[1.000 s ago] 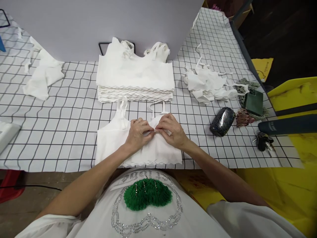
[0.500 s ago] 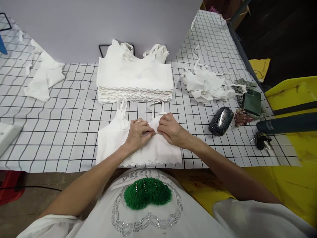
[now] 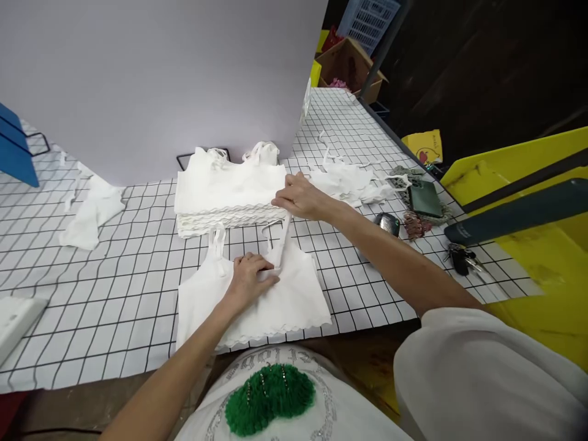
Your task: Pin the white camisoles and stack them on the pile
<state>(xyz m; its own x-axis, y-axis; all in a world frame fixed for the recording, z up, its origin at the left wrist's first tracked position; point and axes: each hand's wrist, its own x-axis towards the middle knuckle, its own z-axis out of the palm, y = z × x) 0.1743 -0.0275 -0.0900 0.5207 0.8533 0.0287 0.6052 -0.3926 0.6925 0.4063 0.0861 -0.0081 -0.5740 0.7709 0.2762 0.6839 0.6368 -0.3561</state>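
Note:
A white camisole top (image 3: 294, 294) with a scalloped hem lies flat at the table's front edge. My left hand (image 3: 250, 277) rests on it, thumb and fingers closed at the foot of the right-side shoulder strap (image 3: 283, 236). That strap is drawn up taut, and my right hand (image 3: 301, 195) pinches its upper end near the corner of a stack of white tops (image 3: 229, 190). The left-side strap (image 3: 217, 244) stands up loosely from the top.
White fabric scraps (image 3: 344, 180) lie to the right, with a dark glossy case (image 3: 388, 223), a green phone-like item (image 3: 425, 198) and keys (image 3: 462, 258). More white cloth (image 3: 94, 214) lies left. A large grey panel (image 3: 151, 79) rises behind the stack.
My right hand has moved up and away from my left, pulling the strap straight. My left hand stays on the top. The camera view has shifted and tilted.

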